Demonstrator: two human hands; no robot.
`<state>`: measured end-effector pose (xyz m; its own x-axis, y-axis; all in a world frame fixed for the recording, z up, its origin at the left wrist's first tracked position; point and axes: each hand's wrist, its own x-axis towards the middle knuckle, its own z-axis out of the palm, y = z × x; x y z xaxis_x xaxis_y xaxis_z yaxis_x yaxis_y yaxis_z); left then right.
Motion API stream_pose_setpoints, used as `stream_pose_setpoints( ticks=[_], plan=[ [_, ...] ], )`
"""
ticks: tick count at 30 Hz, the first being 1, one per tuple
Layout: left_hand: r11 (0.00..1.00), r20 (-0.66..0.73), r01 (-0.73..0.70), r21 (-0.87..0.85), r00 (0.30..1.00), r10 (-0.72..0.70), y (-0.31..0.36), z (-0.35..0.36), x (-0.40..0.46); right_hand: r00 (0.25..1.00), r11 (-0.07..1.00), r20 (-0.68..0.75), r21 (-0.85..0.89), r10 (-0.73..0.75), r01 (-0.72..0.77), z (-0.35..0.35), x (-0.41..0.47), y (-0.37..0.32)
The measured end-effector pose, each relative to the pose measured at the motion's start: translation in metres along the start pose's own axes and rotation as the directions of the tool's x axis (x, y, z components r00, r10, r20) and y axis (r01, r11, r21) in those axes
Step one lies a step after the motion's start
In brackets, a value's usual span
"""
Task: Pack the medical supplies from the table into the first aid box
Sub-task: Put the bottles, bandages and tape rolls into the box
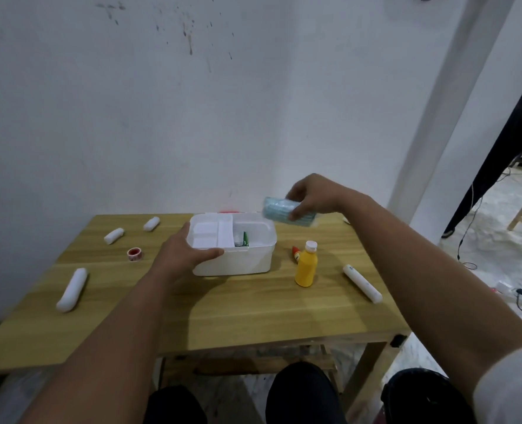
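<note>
Hands are apart: the left hand [189, 252] grips the near left corner of the open white box [232, 264], while the right hand [314, 197] holds a blue pack [279, 214] in the air over the box's far right corner. On the worktop [253, 316], a yellow bottle [306, 267] stands just right of the box, a white roll [362, 283] lies farther right, and a red tape ring [134, 254] lies to the left.

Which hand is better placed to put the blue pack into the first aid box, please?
The right hand: its fingers grip the blue pack, held just above the far right corner of the open first aid box. The left hand holds the box's near left rim, steadying it.
</note>
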<state>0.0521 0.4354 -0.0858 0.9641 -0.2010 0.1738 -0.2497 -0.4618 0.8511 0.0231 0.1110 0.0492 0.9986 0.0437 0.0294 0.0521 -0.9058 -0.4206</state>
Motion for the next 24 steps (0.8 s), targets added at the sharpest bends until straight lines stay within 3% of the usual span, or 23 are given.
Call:
stream_pose_setpoints(
  ticks=[5,9,16,24],
  plan=[
    [1.000,-0.008,-0.003,0.007,1.000,0.003,0.000,0.001,0.001,0.983,0.934,0.177,-0.339,-0.055,0.113,0.034,0.016,-0.045],
    [0.999,-0.017,0.015,0.034,1.000,-0.015,-0.001,0.003,0.003,0.968,0.889,0.250,-0.436,-0.032,0.143,0.054,0.030,-0.066],
    [0.997,-0.011,0.016,0.078,1.000,-0.016,-0.005,0.004,0.006,0.949,0.960,0.316,-0.267,0.000,0.089,0.091,0.054,-0.069],
    [0.995,-0.010,0.005,0.097,1.000,-0.004,-0.009,0.004,0.008,0.969,0.997,0.248,-0.076,0.011,0.008,0.117,0.059,-0.065]
  ],
)
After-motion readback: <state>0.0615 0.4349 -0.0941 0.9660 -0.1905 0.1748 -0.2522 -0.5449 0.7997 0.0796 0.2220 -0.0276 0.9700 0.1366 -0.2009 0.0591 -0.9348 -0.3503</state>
